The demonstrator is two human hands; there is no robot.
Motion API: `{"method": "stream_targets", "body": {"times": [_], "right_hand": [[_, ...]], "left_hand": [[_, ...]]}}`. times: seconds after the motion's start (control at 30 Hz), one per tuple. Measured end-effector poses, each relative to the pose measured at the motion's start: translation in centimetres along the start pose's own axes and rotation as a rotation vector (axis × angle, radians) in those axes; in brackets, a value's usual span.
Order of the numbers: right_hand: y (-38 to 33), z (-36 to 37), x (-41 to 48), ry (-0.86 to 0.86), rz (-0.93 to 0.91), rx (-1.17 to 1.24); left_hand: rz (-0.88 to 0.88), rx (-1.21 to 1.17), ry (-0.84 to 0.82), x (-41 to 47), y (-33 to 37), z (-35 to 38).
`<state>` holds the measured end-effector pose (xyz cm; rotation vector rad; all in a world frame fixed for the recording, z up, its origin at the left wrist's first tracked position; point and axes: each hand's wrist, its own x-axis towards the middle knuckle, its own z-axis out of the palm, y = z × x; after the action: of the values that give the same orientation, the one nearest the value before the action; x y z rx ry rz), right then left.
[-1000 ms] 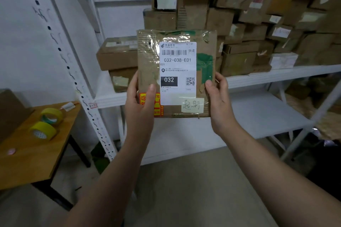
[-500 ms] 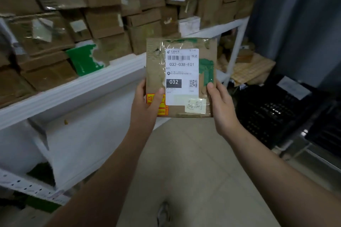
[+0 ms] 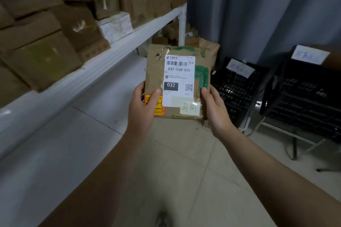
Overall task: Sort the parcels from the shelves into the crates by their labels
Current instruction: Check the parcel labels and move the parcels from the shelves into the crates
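Grey curtain [image 3: 258, 5] and black crates [image 3: 238, 86] beyond, my left hand [image 3: 142, 108] and right hand [image 3: 215, 110] gripping the labelled parcel [image 3: 177, 81] by its lower edges, thumbs on its front

parcel depot | white shelf [image 3: 118, 46] stacked with cardboard boxes [image 3: 46, 55] — labelled black crates [image 3: 238, 86] on floor

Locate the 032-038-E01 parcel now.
Centre of the head view: the parcel is held upright between left hand and right hand, right of the white shelf, left of the black crate.
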<state>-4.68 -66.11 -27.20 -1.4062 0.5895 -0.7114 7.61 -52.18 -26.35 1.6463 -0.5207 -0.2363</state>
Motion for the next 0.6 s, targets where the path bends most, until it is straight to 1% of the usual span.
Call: {"method": "stream_targets", "body": {"times": [0.13, 0.23, 0.4, 0.6], "right_hand": [[0.8, -1.9, 4.3, 0.072, 0.023, -0.025], [1.2, -4.8, 7.5, 0.12, 0.055, -0.041], [2.6, -12.2, 14.3, 0.237, 0.091, -0.058], [3.7, -22.0, 22.7, 0.258, 0.14, -0.08]], "left_hand": [[-0.009, 0.014, -0.095, 5.4, -1.1, 4.2], [-0.02, 0.021, -0.165, 8.9, -2.1, 8.9], [-0.037, 0.007, -0.258, 13.8, -3.2, 19.4], [-0.084, 0.027, -0.353, 19.4, -4.2, 32.0]]}}
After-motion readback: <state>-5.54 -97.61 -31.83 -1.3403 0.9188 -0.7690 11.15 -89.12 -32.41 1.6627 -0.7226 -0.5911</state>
